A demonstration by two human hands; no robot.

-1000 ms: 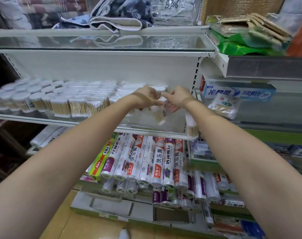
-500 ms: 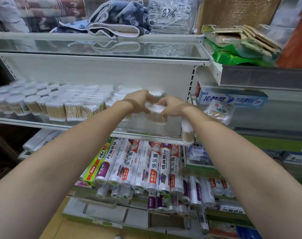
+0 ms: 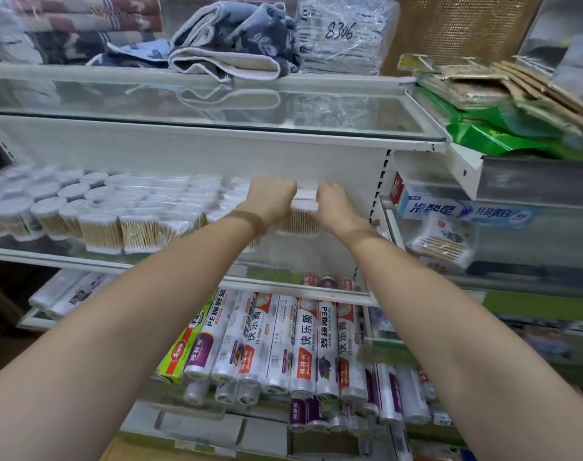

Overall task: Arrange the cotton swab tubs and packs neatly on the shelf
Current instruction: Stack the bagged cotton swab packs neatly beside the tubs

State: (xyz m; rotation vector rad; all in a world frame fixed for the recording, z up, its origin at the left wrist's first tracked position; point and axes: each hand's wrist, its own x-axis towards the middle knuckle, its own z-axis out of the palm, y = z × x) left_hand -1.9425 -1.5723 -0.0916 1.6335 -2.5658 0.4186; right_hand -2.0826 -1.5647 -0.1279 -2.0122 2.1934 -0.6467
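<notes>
Several round cotton swab tubs (image 3: pixel 47 214) and clear packs of wooden-stemmed swabs (image 3: pixel 103 231) stand in rows on the middle glass shelf (image 3: pixel 283 277). At the right end of the rows, both my hands hold one swab pack (image 3: pixel 298 221) between them, above the shelf. My left hand (image 3: pixel 273 197) grips its left side with curled fingers. My right hand (image 3: pixel 333 204) grips its right side. The pack's top edge shows white between my knuckles.
A white upright (image 3: pixel 381 194) bounds the shelf on the right. Beyond it sit a toothpaste box (image 3: pixel 463 209) and a loose swab pack (image 3: pixel 441 242). Folded towels (image 3: pixel 230 38) lie on the shelf above. Cling-film rolls (image 3: pixel 303 344) fill the shelf below.
Both hands have moved up and deeper into the shelf with the swab pack held between them. The camera view has shifted slightly.
</notes>
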